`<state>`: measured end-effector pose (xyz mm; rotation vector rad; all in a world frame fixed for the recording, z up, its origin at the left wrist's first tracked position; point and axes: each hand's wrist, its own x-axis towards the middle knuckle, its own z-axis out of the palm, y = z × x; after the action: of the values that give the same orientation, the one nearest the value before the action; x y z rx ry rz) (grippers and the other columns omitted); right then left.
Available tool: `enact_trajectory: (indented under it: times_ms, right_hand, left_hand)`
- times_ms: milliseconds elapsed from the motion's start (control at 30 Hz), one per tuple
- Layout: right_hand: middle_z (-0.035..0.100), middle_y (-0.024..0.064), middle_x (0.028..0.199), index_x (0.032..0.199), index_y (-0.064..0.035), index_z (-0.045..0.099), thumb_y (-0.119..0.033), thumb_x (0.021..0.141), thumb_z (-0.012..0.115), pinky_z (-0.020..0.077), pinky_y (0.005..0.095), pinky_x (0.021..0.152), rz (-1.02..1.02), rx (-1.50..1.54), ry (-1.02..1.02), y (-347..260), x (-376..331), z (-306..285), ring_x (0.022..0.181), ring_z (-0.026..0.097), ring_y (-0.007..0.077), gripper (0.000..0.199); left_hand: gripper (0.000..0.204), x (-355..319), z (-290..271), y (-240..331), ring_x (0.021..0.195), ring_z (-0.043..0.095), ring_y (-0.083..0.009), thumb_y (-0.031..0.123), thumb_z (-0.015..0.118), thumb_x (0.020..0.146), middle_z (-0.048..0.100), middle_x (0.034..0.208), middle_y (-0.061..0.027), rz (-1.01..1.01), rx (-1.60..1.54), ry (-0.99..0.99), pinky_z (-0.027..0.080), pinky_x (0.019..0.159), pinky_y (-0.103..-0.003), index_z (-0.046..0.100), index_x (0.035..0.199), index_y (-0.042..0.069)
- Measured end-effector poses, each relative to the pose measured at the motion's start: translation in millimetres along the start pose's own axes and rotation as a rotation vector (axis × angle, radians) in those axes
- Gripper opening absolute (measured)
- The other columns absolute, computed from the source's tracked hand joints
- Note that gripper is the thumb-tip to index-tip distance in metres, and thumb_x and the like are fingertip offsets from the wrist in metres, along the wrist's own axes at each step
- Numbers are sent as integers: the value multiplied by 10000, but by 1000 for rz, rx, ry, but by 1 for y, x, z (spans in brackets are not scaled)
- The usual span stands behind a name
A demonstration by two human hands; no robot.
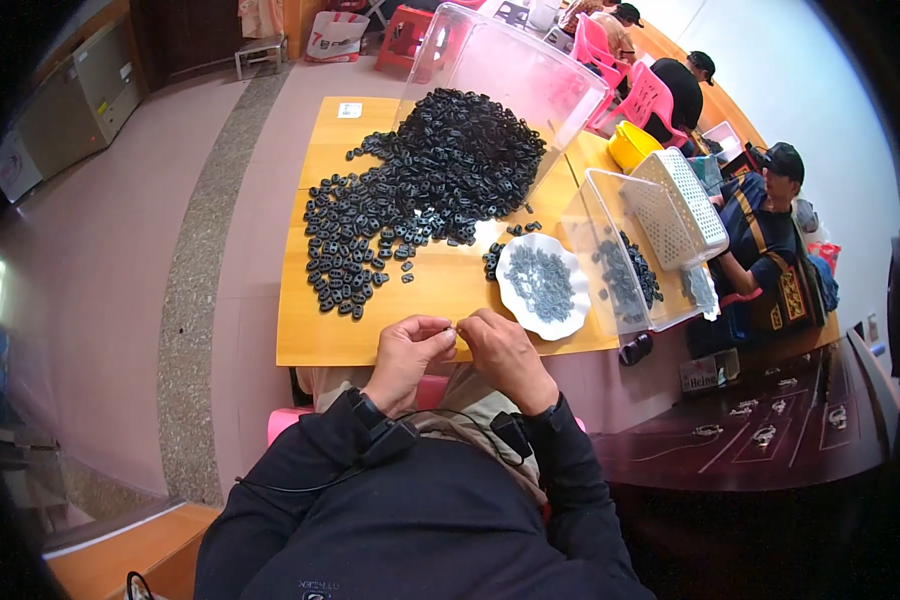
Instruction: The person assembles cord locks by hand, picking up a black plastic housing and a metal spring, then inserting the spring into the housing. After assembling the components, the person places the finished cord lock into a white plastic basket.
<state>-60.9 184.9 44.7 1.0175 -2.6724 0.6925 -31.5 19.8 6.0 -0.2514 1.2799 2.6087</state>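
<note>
My left hand point(406, 358) and my right hand point(508, 358) meet at the table's near edge. Both are closed, thumbs and fingertips pinched together around something too small to make out. Beyond them spreads a big heap of small black oval plastic pieces point(460, 150) with holes in them. Its looser part point(345, 250) reaches toward the near left of the table. Just right of my right hand stands a white scalloped plate point(573, 322) holding many small grey, see-through pieces point(540, 283). A few black pieces lie against its left rim.
Behind the heap stands a large clear plastic bin point(560, 80). Right of the plate, a clear box point(610, 190) has black pieces in it, beside a white perforated basket point(685, 205) and a yellow bowl point(632, 147). A person point(770, 220) sits at the right; others sit farther back.
</note>
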Motion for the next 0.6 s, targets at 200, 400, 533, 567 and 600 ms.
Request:
enact_trajectory:
  times_ms: [200, 400, 533, 567, 600]
  right_hand:
    - [606, 121, 754, 821, -25, 614, -78, 815, 627, 493, 392, 611, 24, 3, -118, -4, 0, -11, 687, 616, 314, 54]
    - [632, 120, 772, 822, -23, 629, -82, 801, 661, 500, 367, 608, 50, 131, -107, -7, -1, -17, 684, 628, 302, 70]
    - [637, 128, 804, 870, 2, 630, -9, 784, 668, 497, 319, 614, 47, 323, 67, -9, -1, -9, 697, 632, 263, 95]
    - [637, 128, 804, 870, 2, 630, -9, 784, 668, 497, 319, 614, 46, 324, 67, -9, -2, -3, 697, 632, 263, 95]
    - [637, 123, 817, 890, 13, 630, 10, 790, 664, 494, 299, 621, 66, 415, 115, -6, -5, 4, 711, 629, 237, 106]
  left_hand:
    - [146, 1, -4, -1, 720, 635, -108, 46, 673, 848, 667, 859, -72, 4, 90, -21, 547, 650, -232, 635, 972, -21]
    - [156, 1, -5, 3, 720, 638, -108, 47, 668, 845, 664, 859, -75, -24, 126, -64, 550, 634, -237, 617, 973, -26]
    - [155, 0, -3, 9, 724, 637, -114, 50, 651, 856, 652, 848, -70, -79, 28, -63, 555, 634, -244, 598, 982, -23]
    - [155, -1, -3, 8, 724, 637, -114, 50, 651, 856, 652, 848, -70, -78, 29, -62, 555, 634, -244, 598, 982, -23]
    - [146, -1, -3, 7, 730, 635, -115, 44, 643, 861, 644, 847, -66, -86, -56, -59, 557, 637, -246, 595, 985, -17]
